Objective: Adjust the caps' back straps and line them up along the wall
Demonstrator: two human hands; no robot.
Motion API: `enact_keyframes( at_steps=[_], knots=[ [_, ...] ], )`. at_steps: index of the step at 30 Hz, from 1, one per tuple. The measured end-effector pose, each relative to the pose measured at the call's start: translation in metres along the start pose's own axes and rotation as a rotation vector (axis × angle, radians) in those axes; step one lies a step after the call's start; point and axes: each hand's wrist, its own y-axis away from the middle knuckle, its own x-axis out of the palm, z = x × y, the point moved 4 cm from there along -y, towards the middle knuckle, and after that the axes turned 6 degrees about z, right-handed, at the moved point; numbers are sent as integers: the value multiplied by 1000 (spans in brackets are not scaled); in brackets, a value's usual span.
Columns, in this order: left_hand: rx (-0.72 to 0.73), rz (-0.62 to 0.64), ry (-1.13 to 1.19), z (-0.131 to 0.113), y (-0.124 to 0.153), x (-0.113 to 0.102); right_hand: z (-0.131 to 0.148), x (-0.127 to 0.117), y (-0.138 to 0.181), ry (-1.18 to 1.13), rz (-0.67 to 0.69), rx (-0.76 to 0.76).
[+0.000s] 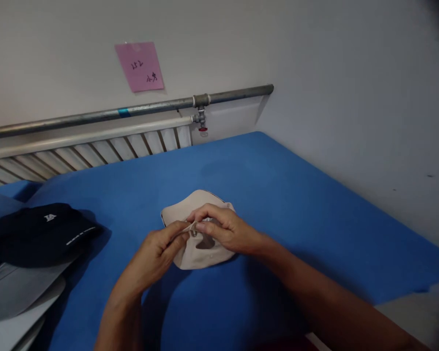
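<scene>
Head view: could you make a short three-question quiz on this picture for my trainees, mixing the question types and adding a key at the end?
1. True or false: the left hand and the right hand both touch the cream cap.

2. Multiple choice: what colour is the note above the pipe?
A) yellow
B) pink
C) green

3. Fill in the missing word: in the picture, the dark cap lies to the ____ of the cream cap.

Key: 1. True; 2. B; 3. left.
</scene>
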Motion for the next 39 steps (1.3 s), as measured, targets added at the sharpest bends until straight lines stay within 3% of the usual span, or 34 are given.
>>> enact_keyframes(
  at_steps=[4,9,14,18,22,30,34,39],
  knots=[
    [4,48,38,5,-1,1,-1,3,-1,105,43,-63],
    [5,62,358,13,-6,3,4,0,0,141,39,-146],
    [-46,-101,771,20,-9,3,-2,-5,1,42,-12,-97],
    [-82,-196,935,18,-10,5,-6,-2,0,13,-20,-103],
    [-122,-288,989,18,-13,8,-5,-1,0,32,-49,-123],
    [-141,-349,969,18,-15,10,-2,1,3,347,-238,-261],
    [-119,-356,931,19,-16,11,-3,6,5,481,-254,-311],
    [-122,-355,930,18,-17,14,-7,8,3,511,-242,-271]
  ],
)
